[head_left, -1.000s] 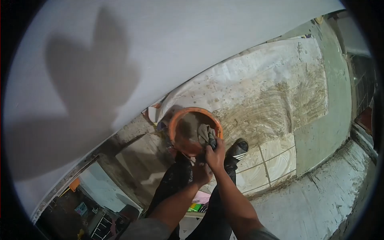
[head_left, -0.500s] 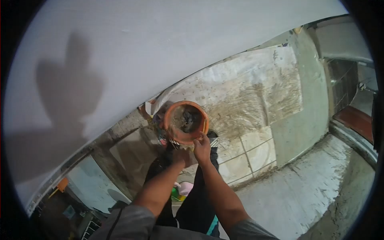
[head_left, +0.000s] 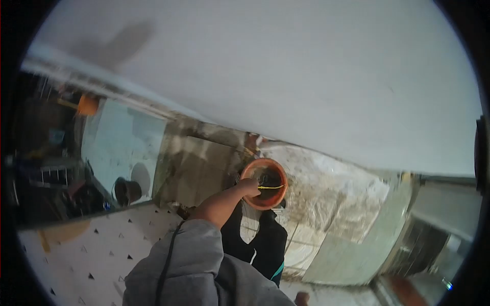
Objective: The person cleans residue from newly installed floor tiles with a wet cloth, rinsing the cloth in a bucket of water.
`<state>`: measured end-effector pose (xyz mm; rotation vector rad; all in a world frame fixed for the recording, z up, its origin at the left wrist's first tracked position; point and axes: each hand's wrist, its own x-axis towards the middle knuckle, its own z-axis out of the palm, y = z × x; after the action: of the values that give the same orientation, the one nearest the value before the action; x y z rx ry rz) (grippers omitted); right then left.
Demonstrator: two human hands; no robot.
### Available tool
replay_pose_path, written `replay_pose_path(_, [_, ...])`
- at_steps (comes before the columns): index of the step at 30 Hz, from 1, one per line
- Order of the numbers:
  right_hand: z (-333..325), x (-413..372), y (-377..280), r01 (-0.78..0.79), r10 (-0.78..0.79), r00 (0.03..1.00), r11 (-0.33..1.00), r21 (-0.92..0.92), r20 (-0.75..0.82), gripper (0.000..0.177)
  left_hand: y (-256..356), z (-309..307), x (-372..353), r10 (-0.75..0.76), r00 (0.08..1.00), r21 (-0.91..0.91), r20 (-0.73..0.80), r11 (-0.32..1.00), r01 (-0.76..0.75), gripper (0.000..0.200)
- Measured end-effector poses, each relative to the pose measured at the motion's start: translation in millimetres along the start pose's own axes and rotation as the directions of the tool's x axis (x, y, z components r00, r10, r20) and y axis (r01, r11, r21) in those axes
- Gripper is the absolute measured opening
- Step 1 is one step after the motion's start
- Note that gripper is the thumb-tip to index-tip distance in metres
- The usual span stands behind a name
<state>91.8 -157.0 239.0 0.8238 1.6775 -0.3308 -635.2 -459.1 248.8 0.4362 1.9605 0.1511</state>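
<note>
My left arm (head_left: pixel 217 208) reaches forward and down, left hand (head_left: pixel 249 187) closed around the yellow handle (head_left: pixel 270 187) over the orange bucket (head_left: pixel 265 161) before my legs (head_left: pixel 270 239); my right hand's (head_left: pixel 302 299) grip, low at the edge, I can't tell.

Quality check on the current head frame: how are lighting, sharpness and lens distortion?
Head view: a soft shadow on the pale wall, upper left; far left murky; small glint lower right; left hand and orange bucket slightly soft, bucket's contents unclear; wide-angle bending, black corners.
</note>
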Motion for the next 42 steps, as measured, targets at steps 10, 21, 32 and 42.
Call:
replay_pose_path(10, [-236.3, -45.3, -92.5, 0.037, 0.19, 0.972, 0.465, 0.885, -0.141, 0.04, -189.5, -11.7, -153.5, -0.356, 0.917, -0.829, -0.179, 0.557, 0.054, 0.053])
replay_pose_path(21, [-278.1, -156.6, -264.7, 0.225, 0.042, 0.944, 0.644, 0.731, -0.327, 0.034, -497.4, -39.6, -241.9, -0.767, 0.611, -0.788, -0.195, -0.248, -0.563, 0.029])
replay_pose_path(32, [-259.3, -195.7, -221.4, 0.176, -0.097, 0.984, 0.413, 0.894, -0.149, 0.04, -753.9, -50.8, -276.2, -0.853, 0.521, -0.303, 0.022, -0.503, -0.81, 0.039])
replay_pose_path(42, [-211.1, -294.7, -267.2, 0.13, 0.252, 0.935, 0.414, 0.901, -0.25, 0.043, -818.4, -13.1, -262.6, -0.784, 0.619, -0.135, 0.048, -0.619, -0.774, 0.061])
